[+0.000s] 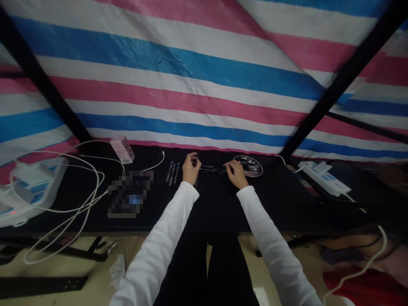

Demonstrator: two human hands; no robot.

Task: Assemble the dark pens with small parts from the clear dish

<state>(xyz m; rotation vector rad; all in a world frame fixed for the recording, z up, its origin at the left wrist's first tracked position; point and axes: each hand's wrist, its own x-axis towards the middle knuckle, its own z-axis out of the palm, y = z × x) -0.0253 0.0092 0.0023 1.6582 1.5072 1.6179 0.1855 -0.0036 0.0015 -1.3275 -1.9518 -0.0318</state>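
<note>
Looking down from the head camera, the left hand [191, 168] curls its fingers at the left end of a dark pen-like rod [212, 170] lying on the black table [280, 199]. The right hand [235, 172] rests its fingers on the right end. Whether either hand actually pinches the rod is too small to tell. Three pens [172, 173] lie just left of the hands, and a round metal dish [253, 166] sits just right.

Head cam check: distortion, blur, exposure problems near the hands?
Head view: strong wide-angle bend, frame poles splay outward; light dim and flat, so dark items between the left hand and right hand merge into the black table; a pixelated patch masks a spot left of the pens; the metal dish catches faint glints.
</note>
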